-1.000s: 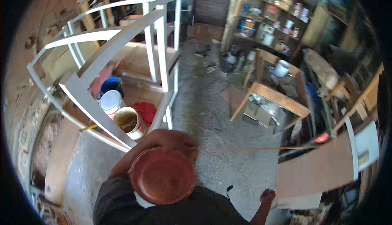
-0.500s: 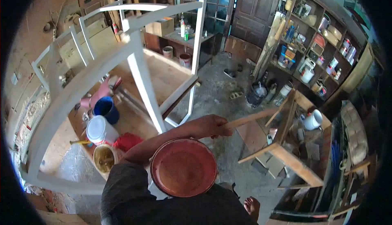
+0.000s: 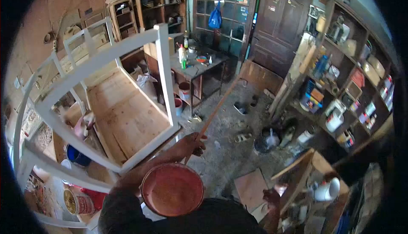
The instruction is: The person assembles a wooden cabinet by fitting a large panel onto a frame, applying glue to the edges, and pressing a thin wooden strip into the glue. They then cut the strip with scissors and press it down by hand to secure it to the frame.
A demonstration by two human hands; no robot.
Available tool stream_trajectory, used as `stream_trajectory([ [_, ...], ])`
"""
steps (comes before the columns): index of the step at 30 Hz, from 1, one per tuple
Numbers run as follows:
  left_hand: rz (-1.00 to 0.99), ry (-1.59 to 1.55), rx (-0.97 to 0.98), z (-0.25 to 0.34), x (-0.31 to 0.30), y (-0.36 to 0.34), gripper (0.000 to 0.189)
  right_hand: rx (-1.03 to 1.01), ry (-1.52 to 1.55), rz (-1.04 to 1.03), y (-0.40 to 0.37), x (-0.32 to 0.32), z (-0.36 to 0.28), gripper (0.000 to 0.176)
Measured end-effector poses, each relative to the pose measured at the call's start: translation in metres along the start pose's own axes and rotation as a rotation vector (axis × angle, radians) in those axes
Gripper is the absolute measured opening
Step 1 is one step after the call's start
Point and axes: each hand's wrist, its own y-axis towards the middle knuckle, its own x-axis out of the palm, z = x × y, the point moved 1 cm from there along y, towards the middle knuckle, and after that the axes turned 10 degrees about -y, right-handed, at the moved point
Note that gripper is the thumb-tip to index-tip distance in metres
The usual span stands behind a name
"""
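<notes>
Long thin wooden stick (image 3: 214, 113) — pale brown, straight; tilted up and away; near end gripped in left hand (image 3: 191, 144).

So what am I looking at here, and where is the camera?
No machine here: a person works with bare hands. The one picture comes from a camera worn on the head, looking forward and down through a very wide lens, so edges bend. The red disc sits close under the camera; I cannot tell what it is. The left hand grips a long wooden stick that points away over the floor. The right hand is low at right beside a wooden frame; whether it grips is unclear. At left stands a big white frame, with a bucket below it.
</notes>
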Motion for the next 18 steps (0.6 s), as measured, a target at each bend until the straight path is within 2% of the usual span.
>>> stream_trajectory([
  [2, 0.059, -0.083, 0.057, 0.027, 0.005, 0.024, 0.031, -0.127, -0.097, -0.023, 0.072, 0.01, -0.087, 0.022],
  [4, 0.166, 0.084, -0.012, 0.049, -0.006, 0.051, 0.031, -0.256, -0.218, -0.108, 0.136, 0.034, -0.184, 0.032],
  [5, 0.219, 0.169, -0.044, 0.058, -0.016, 0.063, 0.032, -0.321, -0.304, -0.223, 0.172, 0.047, -0.226, 0.035],
  [6, 0.256, 0.092, -0.086, 0.065, -0.025, 0.075, 0.029, -0.387, -0.386, -0.338, 0.206, 0.062, -0.26, 0.038],
  [9, 0.277, 0.2, 0.066, 0.057, -0.07, 0.119, 0.028, -0.461, -0.395, -0.415, 0.293, 0.141, -0.33, 0.041],
  [10, 0.344, 0.165, -0.065, 0.066, -0.076, 0.129, 0.034, -0.576, -0.434, -0.464, 0.315, 0.173, -0.349, 0.04],
  [12, 0.299, 0.288, -0.08, 0.079, -0.101, 0.15, 0.036, -0.814, -0.5, -0.55, 0.354, 0.238, -0.382, 0.037],
  [13, 0.274, 0.347, -0.091, 0.088, -0.11, 0.162, 0.038, -0.977, -0.495, -0.471, 0.401, 0.282, -0.362, 0.034],
  [14, 0.32, 0.517, 0.028, 0.113, -0.099, 0.164, 0.034, -0.963, -0.488, -0.504, 0.425, 0.309, -0.357, 0.032],
  [15, 0.341, 0.579, 0.062, 0.125, -0.097, 0.168, 0.034, -0.948, -0.481, -0.536, 0.448, 0.335, -0.352, 0.029],
  [17, 0.361, 0.547, 0.027, 0.136, -0.109, 0.181, 0.032, -0.588, -0.451, -0.801, 0.455, 0.372, -0.406, 0.024],
  [18, 0.383, 0.509, 0.002, 0.14, -0.117, 0.187, 0.032, -0.563, -0.484, -0.798, 0.474, 0.389, -0.423, 0.021],
])
